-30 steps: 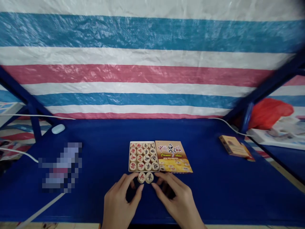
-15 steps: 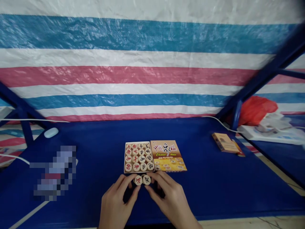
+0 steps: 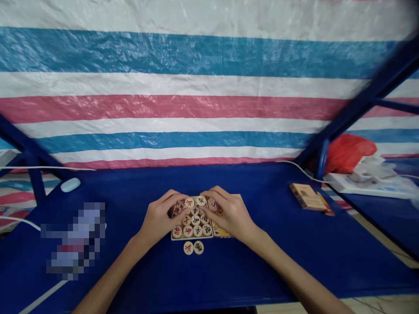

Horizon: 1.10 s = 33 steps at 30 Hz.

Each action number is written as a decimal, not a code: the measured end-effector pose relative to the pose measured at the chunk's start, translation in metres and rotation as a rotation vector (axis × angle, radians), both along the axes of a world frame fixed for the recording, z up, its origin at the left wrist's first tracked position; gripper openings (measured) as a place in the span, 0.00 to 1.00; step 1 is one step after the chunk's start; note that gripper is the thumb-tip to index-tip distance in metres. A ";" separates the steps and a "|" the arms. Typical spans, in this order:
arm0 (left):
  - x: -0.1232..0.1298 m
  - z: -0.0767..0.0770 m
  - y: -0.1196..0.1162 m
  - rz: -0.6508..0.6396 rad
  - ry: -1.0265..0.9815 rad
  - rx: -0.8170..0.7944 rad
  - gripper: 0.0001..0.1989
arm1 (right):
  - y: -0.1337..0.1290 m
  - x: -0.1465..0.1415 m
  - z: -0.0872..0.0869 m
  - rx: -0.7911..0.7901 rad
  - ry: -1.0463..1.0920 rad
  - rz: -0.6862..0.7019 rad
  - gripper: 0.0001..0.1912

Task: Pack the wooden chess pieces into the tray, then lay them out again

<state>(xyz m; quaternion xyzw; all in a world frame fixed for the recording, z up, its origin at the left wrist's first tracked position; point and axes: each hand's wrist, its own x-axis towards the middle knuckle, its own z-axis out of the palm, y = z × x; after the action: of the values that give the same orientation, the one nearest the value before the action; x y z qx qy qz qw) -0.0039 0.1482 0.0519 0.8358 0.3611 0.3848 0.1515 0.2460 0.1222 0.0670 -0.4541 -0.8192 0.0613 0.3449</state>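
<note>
Round Chinese chess pieces fill an open box (image 3: 192,238) on the blue table. Over the box's back rows, my left hand (image 3: 165,213) pinches a red-marked piece (image 3: 189,203) between thumb and fingers. Right beside it, my right hand (image 3: 229,211) grips a black-marked piece (image 3: 201,201). The printed lid (image 3: 225,232) lies against the box's right side, partly covered by my right hand. In front of the box, a red-marked piece (image 3: 188,248) and a black-marked piece (image 3: 198,247) lie side by side on the table.
A small orange-brown box (image 3: 307,197) lies at the right, near a white power strip (image 3: 366,185) and a red bag (image 3: 350,152). A pale mouse (image 3: 70,185) and a pixelated object (image 3: 77,240) are at the left. Striped sheeting (image 3: 196,107) hangs behind.
Both hands have moved forward from the table in front of the box to above its back rows, carrying pieces. Two pieces are now visible on the table where the hands were.
</note>
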 end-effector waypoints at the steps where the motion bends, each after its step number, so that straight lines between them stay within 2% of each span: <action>1: 0.000 -0.003 0.002 0.004 -0.001 -0.004 0.12 | 0.005 0.001 -0.001 -0.022 -0.002 0.007 0.14; 5: 0.002 -0.014 0.000 0.001 0.003 0.011 0.14 | 0.010 0.001 -0.014 -0.072 0.055 0.048 0.14; 9: 0.005 -0.014 -0.003 0.014 -0.036 0.064 0.13 | 0.009 -0.001 -0.022 -0.062 0.061 0.085 0.14; 13: 0.000 -0.007 -0.002 0.064 -0.038 0.149 0.14 | 0.007 -0.002 -0.020 -0.061 0.042 0.117 0.15; 17: -0.003 -0.007 -0.001 0.047 -0.008 0.195 0.16 | 0.005 0.000 -0.017 -0.044 0.053 0.135 0.17; 23: 0.003 -0.015 -0.004 0.008 -0.033 0.179 0.17 | 0.006 0.005 -0.018 -0.050 0.064 0.160 0.16; 33: 0.001 -0.016 -0.005 -0.023 -0.065 0.157 0.17 | 0.004 0.004 -0.019 -0.047 0.091 0.177 0.16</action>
<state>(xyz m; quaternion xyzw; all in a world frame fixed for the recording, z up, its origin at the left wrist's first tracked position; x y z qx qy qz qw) -0.0029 0.1433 0.0356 0.8363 0.3149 0.4372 0.1016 0.2504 0.1262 0.0475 -0.3848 -0.8378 0.1312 0.3645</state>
